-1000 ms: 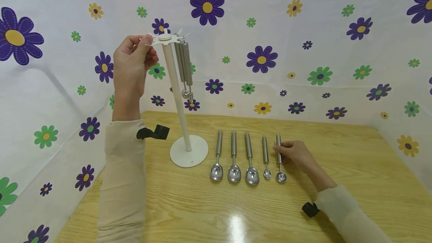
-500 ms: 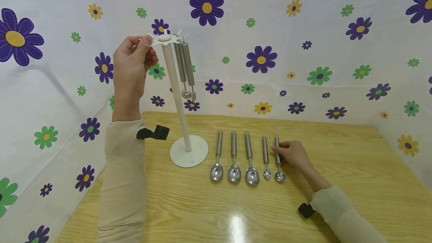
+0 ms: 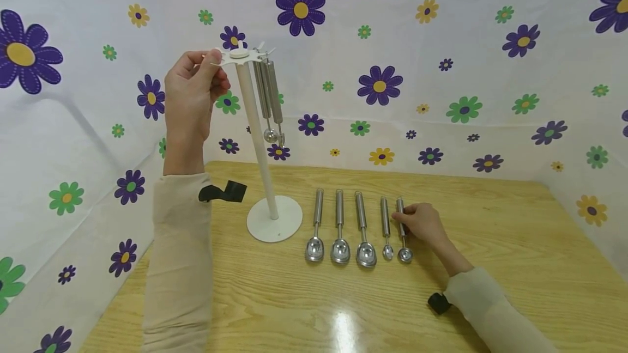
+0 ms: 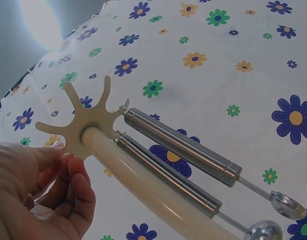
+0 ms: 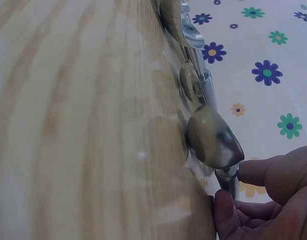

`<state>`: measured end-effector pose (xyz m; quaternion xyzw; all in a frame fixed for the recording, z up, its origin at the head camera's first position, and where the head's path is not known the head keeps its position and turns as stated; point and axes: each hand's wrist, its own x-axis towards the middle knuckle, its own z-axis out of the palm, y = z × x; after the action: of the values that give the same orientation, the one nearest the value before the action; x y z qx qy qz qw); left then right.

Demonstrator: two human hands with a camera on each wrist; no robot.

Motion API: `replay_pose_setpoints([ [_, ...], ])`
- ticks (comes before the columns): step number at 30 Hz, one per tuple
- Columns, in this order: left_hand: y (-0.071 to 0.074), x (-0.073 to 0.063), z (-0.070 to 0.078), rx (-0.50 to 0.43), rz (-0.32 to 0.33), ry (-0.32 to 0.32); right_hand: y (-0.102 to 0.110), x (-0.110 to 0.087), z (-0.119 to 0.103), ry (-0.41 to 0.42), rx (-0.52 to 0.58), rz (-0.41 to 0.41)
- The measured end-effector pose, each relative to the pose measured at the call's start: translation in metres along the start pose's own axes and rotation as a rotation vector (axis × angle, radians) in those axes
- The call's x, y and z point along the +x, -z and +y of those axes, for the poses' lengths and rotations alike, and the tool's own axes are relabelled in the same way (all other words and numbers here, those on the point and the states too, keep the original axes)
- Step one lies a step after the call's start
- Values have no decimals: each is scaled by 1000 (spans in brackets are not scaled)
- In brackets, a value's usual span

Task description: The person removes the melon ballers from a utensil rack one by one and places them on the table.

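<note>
My left hand [image 3: 188, 91] pinches one arm of the star-shaped hook plate on top of a white rack [image 3: 257, 129]. Two steel melon ballers hang from its hooks, the front one [image 4: 181, 145] and the rear one [image 4: 166, 172]. On the table, my right hand [image 3: 426, 223] pinches the handle of a round-bowled melon baller [image 3: 405, 255], rightmost in a row of steel utensils. Just left of it lies a slim one with a narrow oval bowl [image 3: 387, 252]. In the right wrist view the held melon baller's bowl [image 5: 213, 140] shows close by the tabletop.
Three larger steel scoops, the left one [image 3: 315, 249], the middle one [image 3: 340, 251] and the right one [image 3: 366, 255], lie side by side, bowls toward me. The rack's round base [image 3: 275, 227] stands left of them on the wooden table [image 3: 294, 304]. Flower-print cloth [image 3: 451, 140] surrounds the table.
My right hand has shifted left with the melon baller, bringing it closer to the slim utensil. One hanging melon baller has swung slightly right. My left hand keeps its place on the rack.
</note>
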<state>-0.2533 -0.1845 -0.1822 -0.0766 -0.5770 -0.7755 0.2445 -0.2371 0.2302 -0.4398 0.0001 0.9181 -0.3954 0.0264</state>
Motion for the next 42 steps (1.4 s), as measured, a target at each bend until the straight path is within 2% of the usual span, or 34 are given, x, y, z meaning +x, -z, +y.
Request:
replay_pose_setpoints([
  [33,-1,0,-1,-20,3,-5,-5,1,2,17,-30,50],
  [42,-1,0,-1,-27,0,-8,7,-1,-2,-57,72,45],
])
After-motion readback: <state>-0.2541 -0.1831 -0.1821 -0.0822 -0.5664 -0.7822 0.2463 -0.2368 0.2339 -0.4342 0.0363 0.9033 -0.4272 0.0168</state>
